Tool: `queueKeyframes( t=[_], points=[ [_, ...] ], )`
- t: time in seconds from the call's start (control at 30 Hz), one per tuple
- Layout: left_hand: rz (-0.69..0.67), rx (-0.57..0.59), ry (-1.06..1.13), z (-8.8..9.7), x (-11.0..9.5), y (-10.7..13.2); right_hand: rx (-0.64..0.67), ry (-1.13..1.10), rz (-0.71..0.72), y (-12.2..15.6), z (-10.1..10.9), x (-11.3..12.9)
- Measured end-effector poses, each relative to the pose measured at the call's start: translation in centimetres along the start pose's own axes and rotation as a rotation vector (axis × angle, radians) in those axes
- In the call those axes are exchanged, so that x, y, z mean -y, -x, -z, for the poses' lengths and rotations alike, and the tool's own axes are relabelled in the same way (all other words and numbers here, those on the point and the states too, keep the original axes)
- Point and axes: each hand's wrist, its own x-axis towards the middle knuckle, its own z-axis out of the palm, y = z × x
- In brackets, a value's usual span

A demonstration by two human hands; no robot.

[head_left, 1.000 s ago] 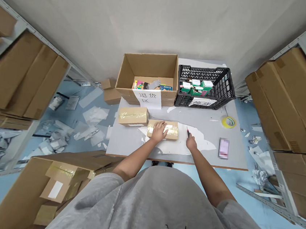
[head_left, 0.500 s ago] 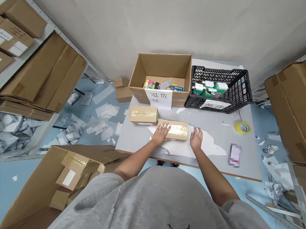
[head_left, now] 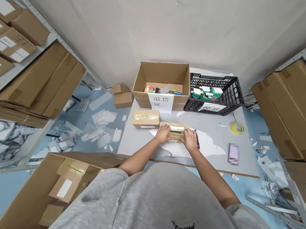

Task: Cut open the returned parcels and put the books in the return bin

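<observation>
A small cardboard box [head_left: 177, 126] with shiny tape lies on the table in front of me, and a dark gap shows along its top. My left hand [head_left: 163, 134] has its fingers curled over the box's left part. At the right part, my right hand [head_left: 190, 139] grips the same box, fingers bent over its top edge. A red and black item [head_left: 198, 141] pokes out beside my right hand; its kind is partly hidden. White torn paper [head_left: 211, 145] lies flat under the box. Just behind to the left sits a taped cardboard box [head_left: 146, 119].
At the table's back stand a large open carton [head_left: 141, 98] with colourful packs and a black plastic crate [head_left: 235, 96] with green-white boxes. A tape roll [head_left: 237, 128] and a blurred pinkish rectangle [head_left: 233, 154] lie right. A big carton [head_left: 24, 192] is at lower left, shelves both sides.
Both hands have moved onto the small box's top, which now shows a gap between its flaps. The red and black item has come into sight by my right hand. The view has shifted slightly.
</observation>
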Motion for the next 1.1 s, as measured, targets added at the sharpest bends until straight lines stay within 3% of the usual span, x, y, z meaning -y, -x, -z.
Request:
queueKeyframes(
  t=[0.2, 0.33, 0.5, 0.63, 0.8, 0.93, 1.1],
  points=[
    [0.121, 0.066, 0.228, 1.2, 2.1, 1.3, 0.054, -0.064, 0.036, 4.4, -1.1, 0.3],
    [0.072, 0.033, 0.123, 0.6, 2.5, 2.3, 0.062, -0.174, 0.068, 6.1, -2.6, 0.4],
    [0.085, -0.048, 0.012, -0.7, 1.4, 2.8, -0.013, -0.145, -0.164, 3.4, -2.8, 1.1],
    [0.124, -0.125, -0.032, -1.1, 1.1, 2.1, 0.022, -0.06, -0.157, 1.1, -2.0, 1.8],
    [0.108, -0.144, -0.054, 0.4, 2.2, -0.6, 0.011, 0.017, -0.153, 1.2, -1.7, 1.6],
    [0.192, -0.15, -0.053, 2.2, 3.0, -3.4, 0.082, 0.055, -0.213, 1.3, -2.3, 0.9],
    [0.29, -0.296, -0.133, 2.9, 3.0, -5.3, 0.138, 0.035, -0.294, -0.6, -2.9, 0.8]
  ],
)
